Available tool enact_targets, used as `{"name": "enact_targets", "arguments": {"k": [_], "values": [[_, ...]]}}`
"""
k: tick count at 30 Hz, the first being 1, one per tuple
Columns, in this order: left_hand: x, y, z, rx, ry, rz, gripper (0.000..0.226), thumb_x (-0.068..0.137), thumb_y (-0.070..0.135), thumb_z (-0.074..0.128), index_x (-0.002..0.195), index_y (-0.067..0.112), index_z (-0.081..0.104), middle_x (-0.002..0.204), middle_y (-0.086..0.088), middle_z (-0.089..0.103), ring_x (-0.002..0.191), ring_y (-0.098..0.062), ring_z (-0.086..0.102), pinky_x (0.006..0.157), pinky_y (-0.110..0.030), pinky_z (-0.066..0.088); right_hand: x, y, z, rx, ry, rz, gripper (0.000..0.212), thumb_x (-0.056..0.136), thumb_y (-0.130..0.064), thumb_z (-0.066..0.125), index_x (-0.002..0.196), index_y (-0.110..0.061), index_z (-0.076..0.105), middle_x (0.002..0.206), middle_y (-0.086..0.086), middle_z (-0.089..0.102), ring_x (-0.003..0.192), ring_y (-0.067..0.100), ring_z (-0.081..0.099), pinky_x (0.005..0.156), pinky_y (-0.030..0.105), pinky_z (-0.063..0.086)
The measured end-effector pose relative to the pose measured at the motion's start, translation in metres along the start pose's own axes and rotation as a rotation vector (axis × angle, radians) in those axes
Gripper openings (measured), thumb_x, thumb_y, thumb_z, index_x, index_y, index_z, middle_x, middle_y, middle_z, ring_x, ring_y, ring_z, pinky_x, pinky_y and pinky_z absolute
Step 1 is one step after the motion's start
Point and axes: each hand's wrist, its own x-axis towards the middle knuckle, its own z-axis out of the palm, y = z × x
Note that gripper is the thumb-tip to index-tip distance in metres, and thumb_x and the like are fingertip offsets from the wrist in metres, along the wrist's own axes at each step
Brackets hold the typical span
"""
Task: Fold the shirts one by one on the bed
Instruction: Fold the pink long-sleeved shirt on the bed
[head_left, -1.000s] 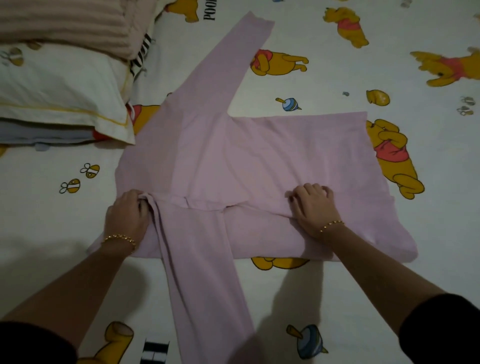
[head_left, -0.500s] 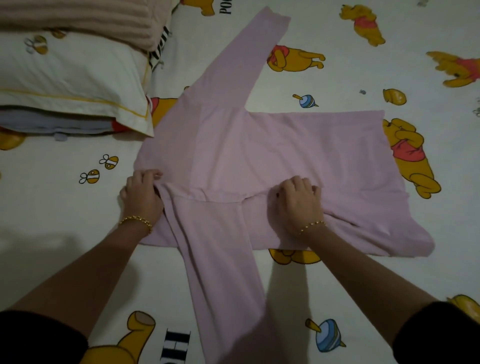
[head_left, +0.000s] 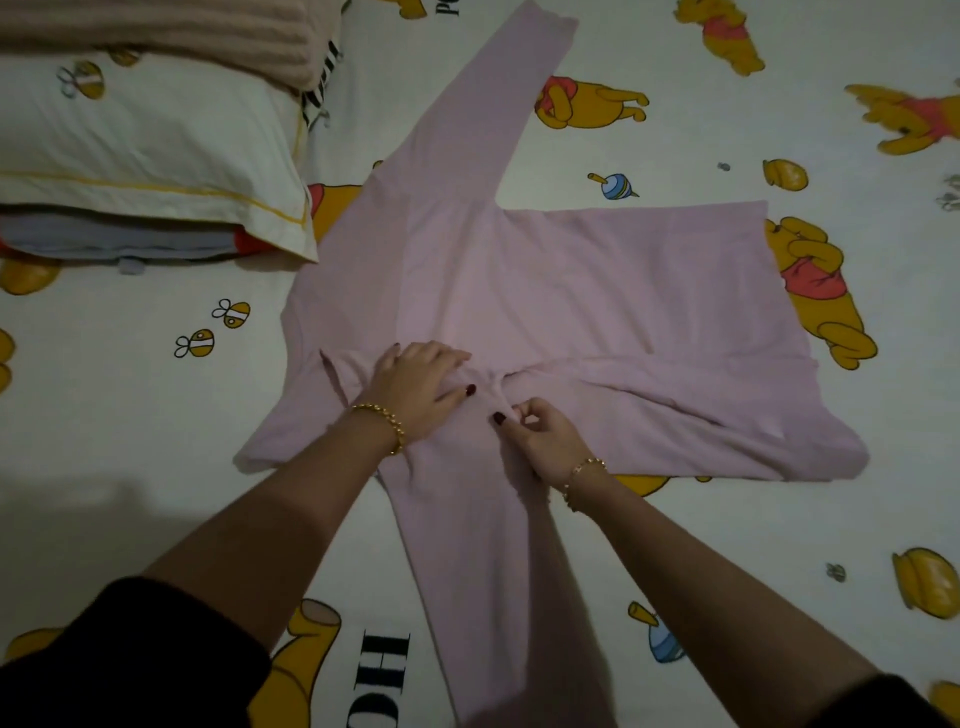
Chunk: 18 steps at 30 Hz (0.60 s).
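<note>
Nearest the person, the near sleeve (head_left: 509, 597) of the pink shirt (head_left: 597, 291) runs off the shirt's near edge straight toward the camera, across the bed (head_left: 753, 571). The two hands meet at the root of that sleeve. The left grip (head_left: 421, 387) is wide and flat, fingers spread, pressing down on the shirt's folded near edge. The right grip (head_left: 540, 439), just beside it, is narrow: thumb and fingers pinch a small ridge of shirt cloth where sleeve joins body.

A moment ago they were well apart, the left at the shirt's shoulder end and the right on the turned-in side. Both have since drawn in to the sleeve root. I judge that the near side fold is laid and holding, and that the sleeve is next to be turned back onto the body.

Beyond the hands the shirt's body lies flat on the bed. The far sleeve (head_left: 493, 93) sticks out unfolded from the shirt's far side. A pillow (head_left: 145, 150) sits just beside the shirt's far shoulder end.
</note>
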Motion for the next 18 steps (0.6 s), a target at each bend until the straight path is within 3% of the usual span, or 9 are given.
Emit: {"name": "enact_targets", "arguments": {"k": [3,5,7,9,11,12,15,16,18], "values": [[0.007,0.013,0.001,0.066,0.008,-0.018,0.021,0.096,0.03,0.044,0.11,0.027,0.058,0.118,0.004,0.055,0.115,-0.019,0.046,0.102,-0.036,0.029,-0.005,-0.003,-0.006,0.131,-0.129,0.133,0.022,0.085,-0.023,0.071,0.073,-0.015,0.053,0.064,0.004,0.057,0.054,0.013,0.052,0.048,0.018,0.041],[0.011,0.015,-0.004,0.024,0.068,-0.066,0.018,0.097,0.023,0.043,0.105,0.021,0.059,0.112,0.0,0.058,0.109,-0.023,0.049,0.092,-0.034,0.033,-0.008,-0.003,-0.012,0.132,-0.319,0.261,0.023,0.075,-0.027,0.079,0.077,-0.009,0.065,0.079,0.014,0.069,0.071,0.025,0.065,0.069,0.031,0.055],[0.014,0.017,-0.008,-0.06,0.054,-0.107,0.02,0.096,0.031,0.046,0.106,0.019,0.059,0.112,-0.001,0.059,0.109,-0.024,0.05,0.092,-0.036,0.036,-0.006,0.003,-0.018,0.069,-0.412,0.306,0.026,0.069,-0.026,0.084,0.081,-0.007,0.072,0.09,0.018,0.071,0.087,0.034,0.067,0.087,0.046,0.054],[0.011,0.022,-0.008,-0.101,-0.017,-0.119,0.034,0.09,0.046,0.054,0.111,0.019,0.059,0.114,0.001,0.058,0.111,-0.022,0.049,0.095,-0.037,0.038,-0.008,0.005,-0.021,0.075,-0.413,0.3,0.023,0.069,-0.023,0.083,0.079,-0.004,0.073,0.092,0.02,0.07,0.089,0.035,0.066,0.092,0.05,0.051],[0.007,0.025,-0.005,-0.049,-0.044,-0.098,0.039,0.085,0.051,0.059,0.11,0.021,0.06,0.114,0.002,0.057,0.111,-0.021,0.048,0.095,-0.037,0.038,-0.007,0.008,-0.023,0.113,-0.422,0.302,0.048,0.06,-0.034,0.087,0.083,0.005,0.07,0.095,0.025,0.068,0.086,0.034,0.065,0.088,0.043,0.052],[0.006,0.025,-0.002,-0.014,-0.032,-0.086,0.034,0.086,0.047,0.059,0.108,0.021,0.061,0.113,0.001,0.057,0.11,-0.021,0.049,0.093,-0.037,0.038,-0.005,0.01,-0.024,0.12,-0.424,0.3,0.056,0.058,-0.04,0.087,0.082,0.007,0.066,0.089,0.026,0.065,0.077,0.031,0.063,0.079,0.036,0.053],[0.006,0.026,0.002,-0.037,0.059,-0.094,0.013,0.093,0.03,0.053,0.099,0.02,0.058,0.101,-0.003,0.061,0.1,-0.026,0.053,0.084,-0.038,0.041,-0.005,0.007,-0.027,0.07,-0.434,0.316,0.043,0.081,-0.036,0.072,0.058,-0.007,0.05,0.061,0.014,0.048,0.049,0.018,0.044,0.05,0.022,0.036],[0.007,0.028,0.003,-0.079,0.082,-0.11,0.006,0.093,0.026,0.051,0.096,0.021,0.054,0.095,-0.005,0.062,0.094,-0.029,0.054,0.08,-0.039,0.044,-0.004,0.007,-0.029,0.079,-0.444,0.325,0.042,0.084,-0.035,0.069,0.058,-0.008,0.05,0.061,0.013,0.046,0.049,0.019,0.043,0.049,0.021,0.035],[0.011,0.032,0.004,-0.137,0.105,-0.14,0.003,0.094,0.02,0.048,0.091,0.022,0.047,0.085,-0.008,0.062,0.082,-0.033,0.057,0.07,-0.042,0.048,-0.007,0.003,-0.037,0.131,-0.508,0.384,0.036,0.08,-0.037,0.073,0.079,-0.004,0.061,0.075,0.019,0.056,0.061,0.023,0.054,0.056,0.025,0.047]]}}
